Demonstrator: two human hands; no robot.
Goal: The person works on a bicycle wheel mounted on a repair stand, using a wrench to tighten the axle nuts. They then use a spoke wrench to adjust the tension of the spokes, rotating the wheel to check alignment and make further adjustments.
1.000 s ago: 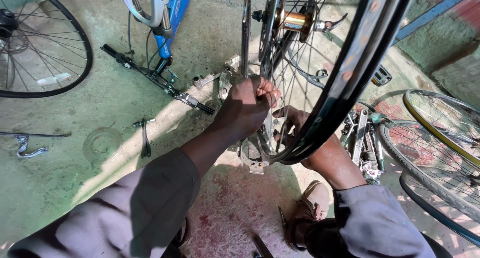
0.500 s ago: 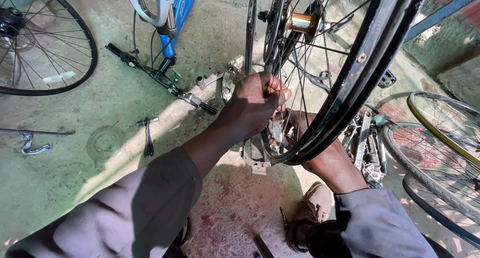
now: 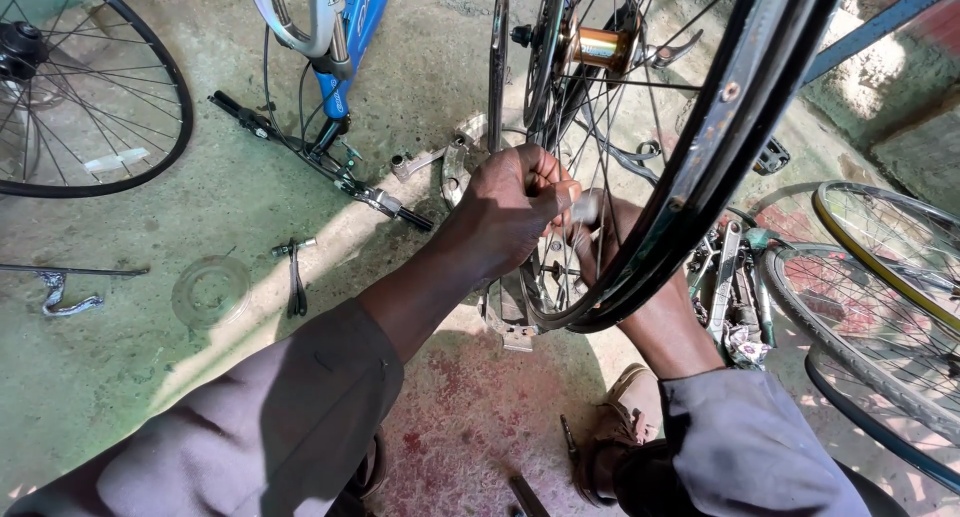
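Observation:
A black-rimmed bicycle wheel (image 3: pixel 745 87) with thin spokes and a gold hub (image 3: pixel 602 48) stands upright in front of me. My left hand (image 3: pixel 520 202) is closed among the spokes near the lower rim, fingers pinched around something small I cannot make out. My right hand (image 3: pixel 600 222) reaches in from behind the rim and is mostly hidden by the wheel and my left hand; its grip cannot be seen. Both forearms come out of grey sleeves.
A loose wheel (image 3: pixel 140 37) lies at top left. A blue-and-white bike frame (image 3: pixel 340 37) and a black handlebar (image 3: pixel 320 162) lie on the concrete floor. Metal parts (image 3: pixel 735 287), a clear round lid (image 3: pixel 210 290) and more wheels (image 3: pixel 880 267) at right surround me. A sandalled foot (image 3: pixel 620 427) shows below.
My left hand has crept slightly up along the spokes while staying closed. The view has shifted a little; the wheel and right arm hold their place.

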